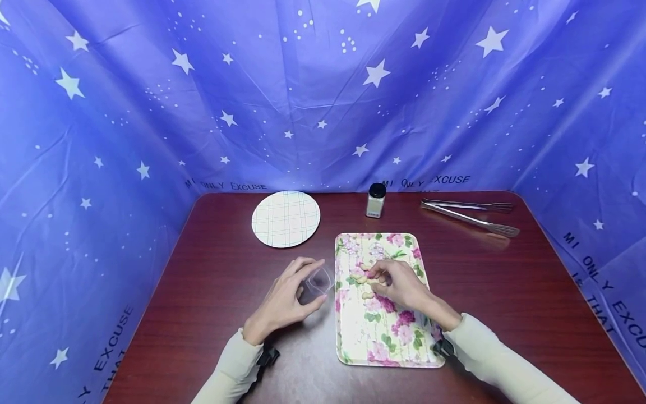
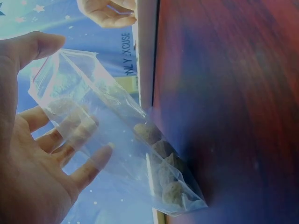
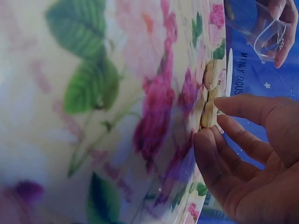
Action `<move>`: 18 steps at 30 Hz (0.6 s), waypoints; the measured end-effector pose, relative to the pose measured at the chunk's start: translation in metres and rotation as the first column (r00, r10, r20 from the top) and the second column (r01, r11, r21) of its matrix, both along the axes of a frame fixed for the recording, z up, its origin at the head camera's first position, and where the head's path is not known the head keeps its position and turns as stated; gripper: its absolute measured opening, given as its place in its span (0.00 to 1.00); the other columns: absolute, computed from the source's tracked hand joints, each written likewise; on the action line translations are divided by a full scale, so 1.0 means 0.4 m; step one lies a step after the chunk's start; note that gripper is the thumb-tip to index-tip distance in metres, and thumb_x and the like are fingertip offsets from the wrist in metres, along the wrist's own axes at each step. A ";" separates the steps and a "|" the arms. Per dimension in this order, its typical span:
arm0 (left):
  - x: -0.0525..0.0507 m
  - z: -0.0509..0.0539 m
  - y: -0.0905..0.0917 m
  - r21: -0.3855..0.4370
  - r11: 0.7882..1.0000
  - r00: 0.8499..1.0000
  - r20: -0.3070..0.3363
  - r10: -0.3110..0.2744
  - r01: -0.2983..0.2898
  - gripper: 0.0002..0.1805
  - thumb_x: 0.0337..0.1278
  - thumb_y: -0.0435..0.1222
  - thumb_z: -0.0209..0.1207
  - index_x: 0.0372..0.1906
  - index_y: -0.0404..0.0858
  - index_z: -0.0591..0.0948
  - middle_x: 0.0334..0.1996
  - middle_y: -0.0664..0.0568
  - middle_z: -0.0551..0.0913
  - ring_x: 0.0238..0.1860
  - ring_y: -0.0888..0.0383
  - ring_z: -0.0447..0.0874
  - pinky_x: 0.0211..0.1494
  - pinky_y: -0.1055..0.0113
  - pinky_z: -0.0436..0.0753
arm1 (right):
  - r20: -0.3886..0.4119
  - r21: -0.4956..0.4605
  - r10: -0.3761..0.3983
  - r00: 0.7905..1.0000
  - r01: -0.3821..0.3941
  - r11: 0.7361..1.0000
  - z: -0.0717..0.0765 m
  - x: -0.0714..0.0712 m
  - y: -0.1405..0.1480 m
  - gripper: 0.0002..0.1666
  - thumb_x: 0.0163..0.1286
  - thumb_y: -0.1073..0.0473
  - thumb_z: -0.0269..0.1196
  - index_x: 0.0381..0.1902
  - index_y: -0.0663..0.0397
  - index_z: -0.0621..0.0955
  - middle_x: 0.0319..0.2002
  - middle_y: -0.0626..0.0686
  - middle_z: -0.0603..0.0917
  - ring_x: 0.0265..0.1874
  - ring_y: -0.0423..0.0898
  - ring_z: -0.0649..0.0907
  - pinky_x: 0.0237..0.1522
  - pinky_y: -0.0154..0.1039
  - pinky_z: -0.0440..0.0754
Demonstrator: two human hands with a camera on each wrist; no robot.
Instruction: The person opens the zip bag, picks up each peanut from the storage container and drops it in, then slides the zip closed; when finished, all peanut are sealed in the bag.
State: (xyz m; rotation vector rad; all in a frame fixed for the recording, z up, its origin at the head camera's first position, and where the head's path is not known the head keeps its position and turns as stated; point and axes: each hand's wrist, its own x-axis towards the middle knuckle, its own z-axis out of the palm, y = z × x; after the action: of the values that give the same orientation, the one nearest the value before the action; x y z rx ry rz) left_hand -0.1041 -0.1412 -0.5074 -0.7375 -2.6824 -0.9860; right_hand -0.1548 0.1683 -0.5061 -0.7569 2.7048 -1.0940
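A flowered tray (image 1: 353, 343) lies on the dark red table (image 1: 510, 303), and a person works over it with both hands. A few peanuts (image 1: 360, 278) in their shells sit on the far half of the tray, grouped near its left edge. The right hand (image 1: 402, 284) is above the tray with fingers bent, its thumb and fingertips close about one peanut (image 3: 209, 116); whether that peanut is firmly pinched cannot be told.

Just left of the tray, the left hand (image 1: 284, 301) holds a clear plastic bag (image 2: 112, 102), with the thumb at one edge of the bag's mouth and the fingers curved along its other side. The bag slants, and several rounded brown pieces (image 2: 162, 151) are gathered in its bottom end.

Beyond the tray and to its left lies a round white plate (image 1: 286, 219) with a checked pattern. Straight beyond the tray's far edge a small jar (image 1: 375, 203) with a black lid stands upright. Metal tongs (image 1: 469, 220) lie beyond the tray to its right, their arms spread apart. Behind all of these, past the tray, hangs a blue curtain (image 1: 303, 84) printed with white stars.
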 end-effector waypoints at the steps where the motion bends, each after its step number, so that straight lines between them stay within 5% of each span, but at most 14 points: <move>1: -0.001 0.000 -0.001 0.000 1.000 1.000 0.000 0.000 0.000 0.40 0.56 0.50 0.72 0.74 0.49 0.74 0.63 0.58 0.77 0.44 0.64 0.74 0.40 0.74 0.77 | -0.005 0.003 0.000 1.000 0.000 1.000 -0.001 0.001 -0.002 0.08 0.63 0.66 0.73 0.40 0.54 0.87 0.32 0.46 0.86 0.30 0.35 0.80 0.35 0.34 0.83; 18: -0.004 0.005 0.000 -0.011 1.000 1.000 0.028 -0.010 0.011 0.40 0.58 0.52 0.70 0.75 0.49 0.74 0.63 0.59 0.76 0.38 0.59 0.77 0.36 0.77 0.75 | 0.007 0.002 -0.009 1.000 0.009 1.000 -0.012 0.013 -0.008 0.06 0.64 0.66 0.73 0.38 0.54 0.86 0.29 0.44 0.85 0.28 0.33 0.80 0.35 0.32 0.81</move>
State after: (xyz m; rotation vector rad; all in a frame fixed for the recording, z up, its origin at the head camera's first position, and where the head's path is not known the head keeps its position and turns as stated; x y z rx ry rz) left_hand -0.1058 -0.1411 -0.5056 -0.7460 -2.7131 -0.9918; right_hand -0.1496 0.1650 -0.5110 -0.7405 2.7054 -1.0938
